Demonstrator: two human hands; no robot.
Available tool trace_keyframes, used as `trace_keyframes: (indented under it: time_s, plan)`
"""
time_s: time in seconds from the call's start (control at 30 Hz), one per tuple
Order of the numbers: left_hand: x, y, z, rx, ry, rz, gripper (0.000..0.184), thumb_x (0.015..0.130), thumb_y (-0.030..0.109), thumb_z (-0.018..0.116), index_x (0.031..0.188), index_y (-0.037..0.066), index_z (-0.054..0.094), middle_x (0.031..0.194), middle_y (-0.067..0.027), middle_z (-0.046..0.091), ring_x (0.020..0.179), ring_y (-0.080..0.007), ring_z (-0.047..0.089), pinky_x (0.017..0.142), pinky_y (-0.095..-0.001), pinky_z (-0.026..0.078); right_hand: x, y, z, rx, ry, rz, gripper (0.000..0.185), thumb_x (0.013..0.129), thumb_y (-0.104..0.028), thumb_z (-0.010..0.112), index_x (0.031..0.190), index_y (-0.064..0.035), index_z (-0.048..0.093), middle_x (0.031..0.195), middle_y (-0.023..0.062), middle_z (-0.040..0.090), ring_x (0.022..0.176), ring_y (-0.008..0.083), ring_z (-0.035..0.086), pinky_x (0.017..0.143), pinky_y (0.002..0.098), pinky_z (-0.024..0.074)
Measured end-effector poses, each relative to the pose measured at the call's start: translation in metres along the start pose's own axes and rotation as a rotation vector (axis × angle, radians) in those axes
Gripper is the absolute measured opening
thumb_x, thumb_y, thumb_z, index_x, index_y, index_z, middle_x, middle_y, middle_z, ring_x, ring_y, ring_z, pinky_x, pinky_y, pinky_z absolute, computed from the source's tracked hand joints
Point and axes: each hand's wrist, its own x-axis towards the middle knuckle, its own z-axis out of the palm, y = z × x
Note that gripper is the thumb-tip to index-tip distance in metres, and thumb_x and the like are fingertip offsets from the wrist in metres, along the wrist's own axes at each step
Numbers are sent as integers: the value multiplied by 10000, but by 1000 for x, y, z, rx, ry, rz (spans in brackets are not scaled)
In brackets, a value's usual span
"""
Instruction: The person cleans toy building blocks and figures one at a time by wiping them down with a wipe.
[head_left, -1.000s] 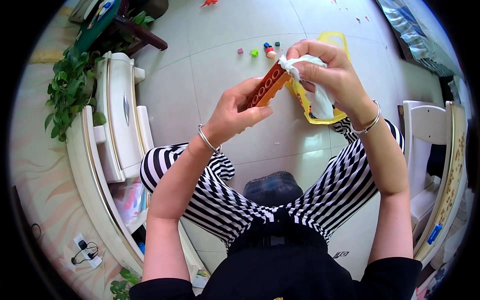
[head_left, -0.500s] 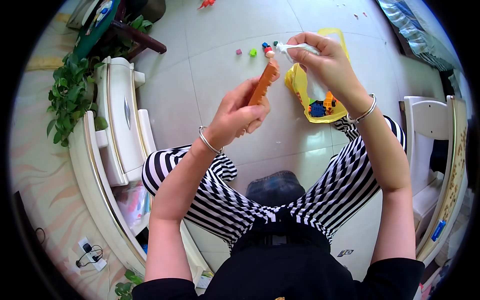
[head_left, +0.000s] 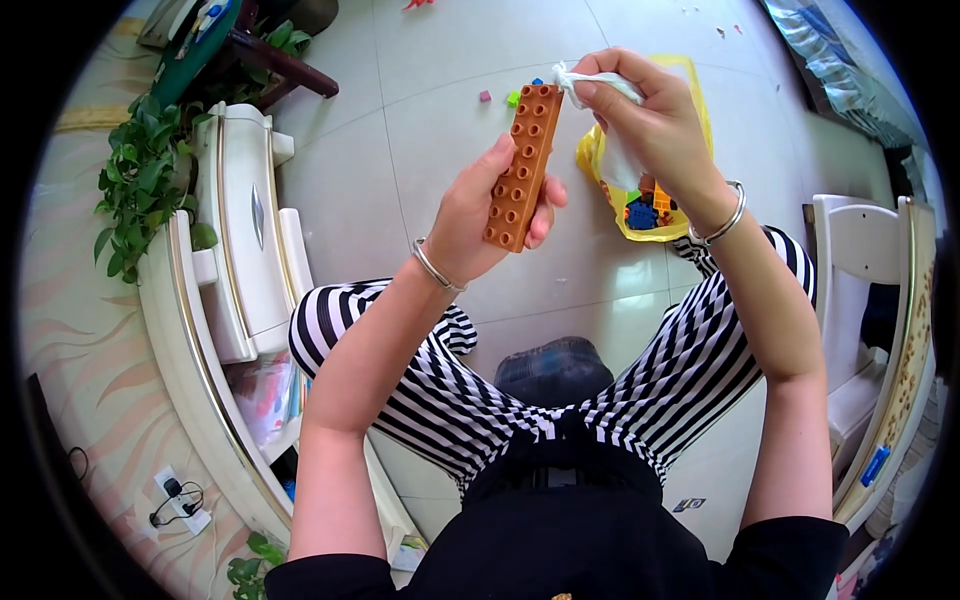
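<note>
My left hand [head_left: 470,215] is closed around a long orange-brown toy building block [head_left: 517,185]. Its studded face is turned up toward me, and it slants with the far end to the upper right. Between the thumb and fingers of my right hand [head_left: 655,115] is a white cloth [head_left: 608,84], bunched and pinched. One tip of the cloth is at the block's far corner; whether they touch I cannot tell. Part of the cloth hangs below my palm, over the yellow plastic bag [head_left: 640,236]. Inside the bag lie blue and orange toy pieces [head_left: 643,212].
On the tiled floor beyond my hands are a pink block [head_left: 485,97] and a green block [head_left: 513,99]. A white cabinet [head_left: 240,230] with potted plants [head_left: 145,190] stands left. To the right is a white chair [head_left: 860,240]. A dark stool [head_left: 553,372] sits between my legs.
My left hand has turned the block from edge-on so its studs now face me. The cloth in my right hand has shifted slightly upward, close to the block's far end.
</note>
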Motion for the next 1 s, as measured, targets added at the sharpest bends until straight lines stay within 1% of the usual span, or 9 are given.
trace_keyframes:
  time_s: [0.2,0.37,0.6,0.67,0.73,0.8,0.87,0.93,1.0]
  plan:
    - [4,-3,5,-46,58,-2,369,1002,379,295,966,66,487,728,-27,446,554,-106,455,458,-204,370,3,9,10,-112,47,-66,152,845,-152,633,936,-31,629,742,35,578,664,81,522,581,233,418]
    - [8,0,-9,-164,-15,-33,349,994,369,333,909,68,487,702,-13,455,561,-95,437,464,-214,333,-7,20,27,-274,0,-359,108,779,-78,651,869,-37,608,820,122,591,707,251,586,621,315,461]
    - [21,3,-22,-208,318,119,272,981,298,384,904,64,498,714,-15,512,546,-89,424,478,-233,367,-50,8,57,-251,-313,-438,171,728,-23,656,877,-70,585,860,106,541,746,283,593,628,343,479]
    - [21,4,-28,-243,212,107,270,980,288,377,905,63,506,687,-3,481,516,-91,390,451,-220,347,-49,2,48,-276,-469,-327,193,719,26,648,895,-37,599,913,104,588,846,247,609,716,308,490]
    - [18,8,-18,-252,229,66,281,981,295,367,900,64,503,677,0,457,500,-86,369,432,-212,322,-28,6,37,-315,-167,-445,159,756,-41,654,908,-63,613,842,105,574,721,238,598,629,301,478]
    - [15,7,-9,-263,238,18,291,982,302,356,895,65,501,667,4,432,483,-82,348,413,-203,297,-9,5,20,-174,-25,-98,137,800,-76,647,933,-46,632,807,105,591,701,196,589,621,281,464]
    - [13,6,-5,-200,83,-31,305,982,313,343,895,69,502,654,10,408,464,-75,330,393,-200,264,4,4,8,-130,10,-61,135,828,-105,641,947,-42,640,816,105,611,690,177,576,626,277,451]
    - [13,5,-4,-187,57,-57,305,981,315,345,895,68,504,651,12,399,465,-75,330,394,-199,266,8,5,4,-186,-4,31,148,890,-144,606,975,-22,605,765,-37,580,674,34,509,604,185,427]
    - [13,5,-6,-176,38,-77,306,980,316,347,896,68,505,647,13,390,467,-75,330,394,-199,267,7,7,10,-163,-12,53,139,889,-132,602,977,-25,603,778,-29,588,691,39,507,622,192,426]
